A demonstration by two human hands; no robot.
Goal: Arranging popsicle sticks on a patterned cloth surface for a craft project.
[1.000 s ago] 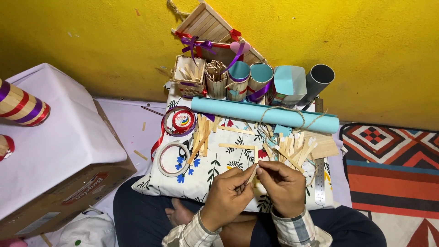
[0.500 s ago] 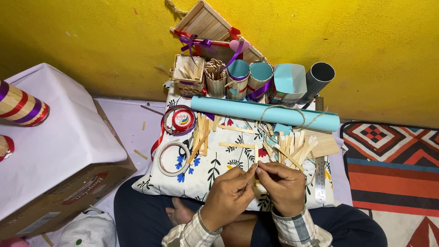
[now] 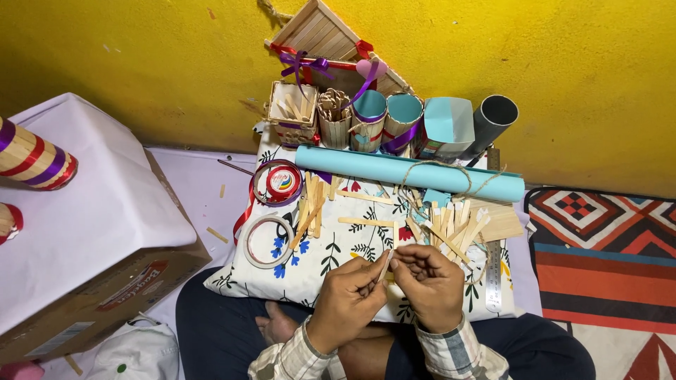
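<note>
Head view looks straight down on a person sitting cross-legged with a white, flower-printed fabric cushion (image 3: 320,264) across the lap. Both hands meet just above its near edge. The left hand (image 3: 346,302) and the right hand (image 3: 431,281) each pinch one end of a thin, flat, pale wooden craft stick (image 3: 386,264), fingertips closed on it, the stick tilted slightly between them.

Just beyond the right hand lies a loose heap of the same smooth wooden sticks (image 3: 451,224), some crossed over one another, beside a steel ruler (image 3: 491,271) along the cushion's right edge. A second, smaller bundle of sticks (image 3: 312,204) lies near the cushion's middle left, close to a ring of clear tape (image 3: 267,241) and a round tape spool wrapped in red ribbon (image 3: 280,183).

Across the far side of the cushion rests a long light-blue paper roll (image 3: 366,167) with rough jute twine (image 3: 440,176) looped over it. Behind it, against the yellow painted wall (image 3: 141,63), stand small stick-built cups and ribboned cylinders (image 3: 366,119). A paper-covered cardboard box (image 3: 91,225) sits at the left.
</note>
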